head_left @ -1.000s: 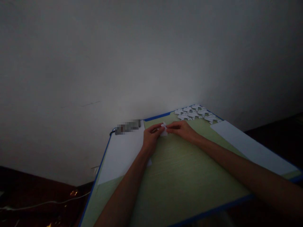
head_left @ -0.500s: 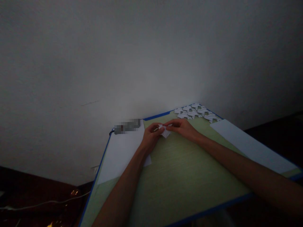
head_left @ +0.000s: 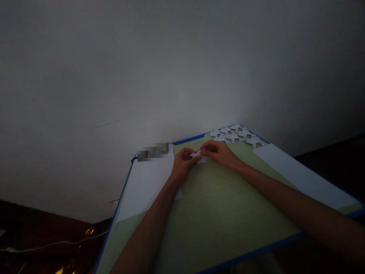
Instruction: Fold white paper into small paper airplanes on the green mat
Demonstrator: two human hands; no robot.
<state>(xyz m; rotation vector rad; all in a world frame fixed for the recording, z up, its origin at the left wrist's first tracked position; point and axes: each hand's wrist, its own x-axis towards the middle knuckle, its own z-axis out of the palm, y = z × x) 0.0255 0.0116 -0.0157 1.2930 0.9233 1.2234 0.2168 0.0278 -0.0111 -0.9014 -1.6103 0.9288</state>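
Observation:
A small folded piece of white paper [head_left: 202,160] is held between my two hands above the middle of the table. My left hand [head_left: 183,161] pinches it from the left with thumb and fingers. From the right, my right hand [head_left: 215,151] grips its upper edge between thumb and fingertips. The fingers partly hide the folds. Several folded white paper figures [head_left: 232,137] with pointed ends lie in rows at the table's far right corner, beyond my right hand.
The greenish table [head_left: 228,205] has blue edging and stands against a grey wall [head_left: 171,68]. White sheets lie at left [head_left: 142,186] and at right [head_left: 302,177]. A blurred-out object [head_left: 153,152] rests at the far left corner. A white cable [head_left: 57,243] runs at lower left.
The folded paper has turned in my fingers, and its lower point no longer hangs down as far. My left thumb has shifted slightly right across it. The rest looks the same.

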